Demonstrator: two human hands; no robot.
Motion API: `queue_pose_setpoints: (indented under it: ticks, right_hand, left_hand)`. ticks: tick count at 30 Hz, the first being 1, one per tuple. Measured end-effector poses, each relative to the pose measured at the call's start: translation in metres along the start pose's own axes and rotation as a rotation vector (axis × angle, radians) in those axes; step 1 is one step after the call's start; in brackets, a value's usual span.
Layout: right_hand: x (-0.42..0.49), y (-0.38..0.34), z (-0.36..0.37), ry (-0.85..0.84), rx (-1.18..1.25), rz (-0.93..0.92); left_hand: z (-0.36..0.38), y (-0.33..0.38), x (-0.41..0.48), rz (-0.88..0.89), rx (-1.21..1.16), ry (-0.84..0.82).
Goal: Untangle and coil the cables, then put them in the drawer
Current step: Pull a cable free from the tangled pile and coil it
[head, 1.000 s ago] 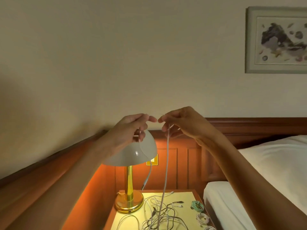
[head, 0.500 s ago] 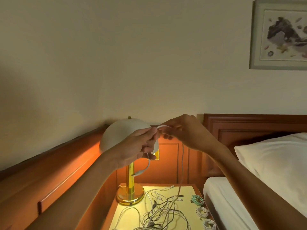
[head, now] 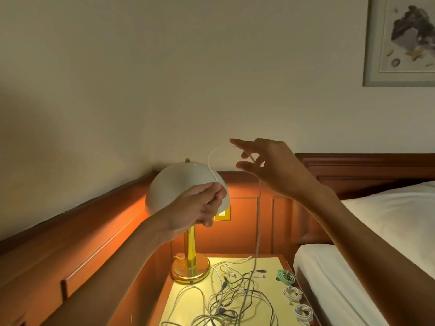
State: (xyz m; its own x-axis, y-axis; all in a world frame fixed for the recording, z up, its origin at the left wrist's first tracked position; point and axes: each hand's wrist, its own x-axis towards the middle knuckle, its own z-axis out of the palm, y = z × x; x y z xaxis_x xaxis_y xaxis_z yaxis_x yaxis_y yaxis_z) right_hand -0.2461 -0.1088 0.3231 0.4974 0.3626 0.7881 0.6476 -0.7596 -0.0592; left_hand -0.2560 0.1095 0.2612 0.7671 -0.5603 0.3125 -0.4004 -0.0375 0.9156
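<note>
Nightstand (head: pixel 188 309) at the bottom of the view, top lit yellow. A loose tangle of cables (head: pixel 231 300), white and dark, covers the middle and near part of the top. Three coiled cables lie in a row along the right edge: two white coils (head: pixel 303 312) (head: pixel 293 293) nearer, a teal coil (head: pixel 285 276) behind them. A brass lamp (head: pixel 190 270) stands at the back left corner. A bed (head: pixel 348 285) is just beside the nightstand's right edge, with a pillow (head: pixel 390 208) further back.

Both hands are raised above the nightstand, in front of the lamp's white shade. The left hand (head: pixel 195 208) has its fingers curled tight around a white cable (head: pixel 259 220). From that fist the cable arcs up and over to the right hand (head: pixel 273 165). That hand is wide, fingers spread and mostly straight, and the cable lies across them. It then hangs straight down into the tangle.

A yellow wall plate (head: pixel 222 215) shows behind the left hand on the wood panelling (head: pixel 94 231). A dark headboard (head: pixel 367 165) is behind the pillow. A framed picture (head: pixel 400 43) is on the wall, top right.
</note>
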Motion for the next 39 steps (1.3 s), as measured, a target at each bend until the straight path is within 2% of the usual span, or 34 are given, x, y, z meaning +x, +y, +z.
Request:
queue_pose_setpoints:
  ticks: [2, 4, 6, 7, 8, 10, 12, 15, 19, 22, 24, 27, 30, 32, 35, 37, 39]
  right_hand:
    - [0.002, -0.003, 0.000, 0.087, -0.065, -0.088]
    - [0.004, -0.003, -0.004, 0.177, -0.271, -0.165]
    - [0.006, -0.001, -0.008, 0.181, -0.491, -0.294]
    - [0.008, 0.000, -0.009, 0.142, -0.527, -0.369]
    - [0.010, 0.001, -0.009, 0.088, -0.490, -0.432]
    - [0.010, 0.001, -0.005, -0.033, -0.264, -0.490]
    - [0.007, 0.002, 0.002, -0.108, -0.021, -0.421]
    - [0.003, 0.002, 0.001, -0.108, 0.203, -0.284]
    - [0.001, 0.004, 0.006, -0.372, 0.322, -0.254]
    - [-0.003, 0.008, 0.015, -0.430, 0.439, -0.233]
    - [-0.005, 0.013, 0.018, -0.412, 0.407, -0.212]
    - [-0.005, 0.022, 0.012, -0.390, 0.152, -0.279]
    - [0.000, 0.021, 0.002, -0.409, 0.014, -0.334]
    - [0.003, 0.018, -0.002, -0.416, 0.023, -0.311]
    - [0.002, 0.015, 0.006, -0.387, 0.150, -0.227]
    - [-0.007, 0.010, 0.020, -0.379, 0.344, -0.153]
    - [-0.026, 0.001, 0.042, -0.298, 0.495, -0.061]
  left_hand:
    - [-0.005, 0.004, 0.001, 0.018, -0.091, -0.074]
    - [-0.007, 0.006, 0.003, 0.025, -0.149, -0.148]
    - [-0.007, 0.007, 0.003, 0.028, -0.196, -0.198]
    - [-0.007, 0.008, 0.004, 0.028, -0.232, -0.223]
    - [-0.006, 0.008, 0.004, 0.027, -0.280, -0.248]
    - [-0.004, 0.008, 0.005, 0.023, -0.385, -0.289]
    - [-0.002, 0.008, 0.006, 0.028, -0.452, -0.321]
    - [0.002, 0.007, 0.004, 0.032, -0.468, -0.362]
    - [0.013, 0.007, 0.000, 0.033, -0.393, -0.314]
    - [0.020, 0.007, -0.003, 0.016, -0.295, -0.227]
    - [0.020, 0.007, -0.003, -0.028, -0.188, -0.186]
    - [0.014, 0.003, -0.002, -0.025, 0.160, -0.031]
    - [0.010, 0.003, -0.003, -0.065, 0.249, -0.012]
    - [0.011, 0.003, -0.005, -0.131, 0.198, -0.114]
    - [0.016, 0.007, -0.012, -0.158, -0.020, -0.208]
    - [0.020, 0.010, -0.015, -0.085, -0.228, -0.133]
    - [0.020, 0.008, -0.011, 0.030, -0.468, 0.020]
